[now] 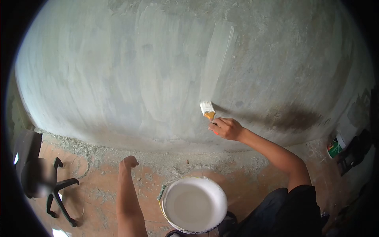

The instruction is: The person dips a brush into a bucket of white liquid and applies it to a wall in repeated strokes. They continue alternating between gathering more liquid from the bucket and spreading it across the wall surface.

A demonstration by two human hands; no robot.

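One paintbrush (207, 109) | gripped in right hand (227, 128) fingers, bristles on wall (118, 71) | arm outstretched | left hand (129, 162) fisted, empty, beside paint bucket (195, 203)

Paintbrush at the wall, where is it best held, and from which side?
Take the paintbrush by its orange handle, coming from below: the bristles point up, wet with white paint, against the wall, so the handle end faces downward. The right hand holds it there.

A black short fabric sleeve (302, 193) ends above the right elbow at five o'clock; left hand (129, 162) and right hand (228, 128) are bare.
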